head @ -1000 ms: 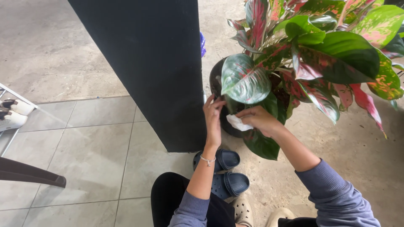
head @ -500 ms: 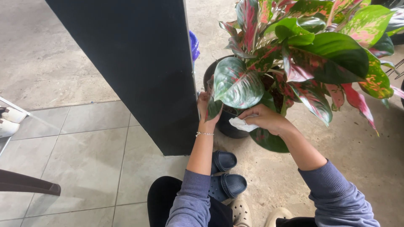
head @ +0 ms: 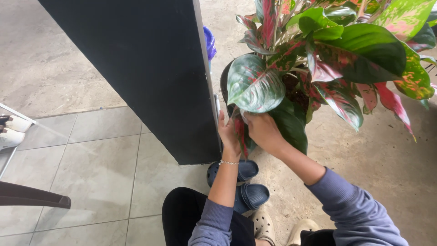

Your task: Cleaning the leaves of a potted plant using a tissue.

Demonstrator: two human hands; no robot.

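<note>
Down by the black pillar [head: 150,68], both hands are working at the potted plant [head: 318,50], which stands on the concrete floor [head: 387,159] just right of that pillar, its dark pot [head: 226,77] mostly hidden by foliage. Left hand [head: 229,134] props up a small red-and-green leaf [head: 241,136] from beneath, palm and fingers curled under it. Right hand [head: 261,130] is pressed onto the same leaf from above, under the big pale-green leaf [head: 254,84]; fingers closed, but what's in them can't be made out from this angle. Looks like mid-wipe on a low leaf, w/ the left as backing. Next move prob. calls for a light stroke along the leaf toward its tip, support kept underneath so the stem doesn't bend. Dark blue sandals [head: 246,182] sit nr the wrist.
</note>
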